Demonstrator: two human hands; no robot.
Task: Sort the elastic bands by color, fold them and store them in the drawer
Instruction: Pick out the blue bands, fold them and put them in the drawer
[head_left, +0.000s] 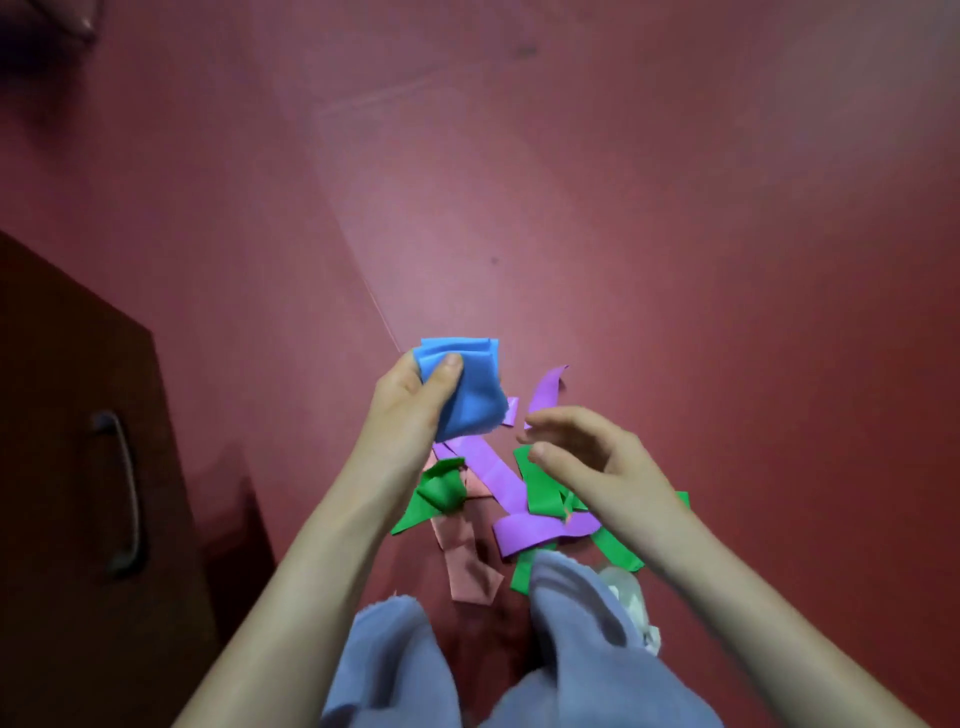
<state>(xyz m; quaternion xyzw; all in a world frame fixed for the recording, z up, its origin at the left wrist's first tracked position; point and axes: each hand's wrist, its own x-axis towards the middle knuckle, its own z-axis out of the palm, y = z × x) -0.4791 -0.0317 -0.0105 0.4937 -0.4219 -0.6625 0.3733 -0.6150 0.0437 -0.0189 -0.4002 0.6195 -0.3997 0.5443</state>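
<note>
Left hand (410, 400) grips the folded blue band (467, 387), thumb pressed across its near face, fingers wrapped behind; bundle is held up at center frame, clear of the floor. Right hand (587, 457) is slack and empty, fingers loosely curled, hovering right of center above the pile, touching nothing.

Unsorted pile on the red floor (623, 208), lower center: purple bands (498, 478), green bands (540, 488), a crumpled green piece (441, 488) under the left wrist, a pink band (467, 566) at the near edge. All overlapping, unfolded.

Dark wooden drawer front (62, 415) with a metal handle (122, 493) at left edge of frame, looks closed. Lilac trouser legs (566, 623) at bottom center, a pale shoe (631, 603) just right of them.
</note>
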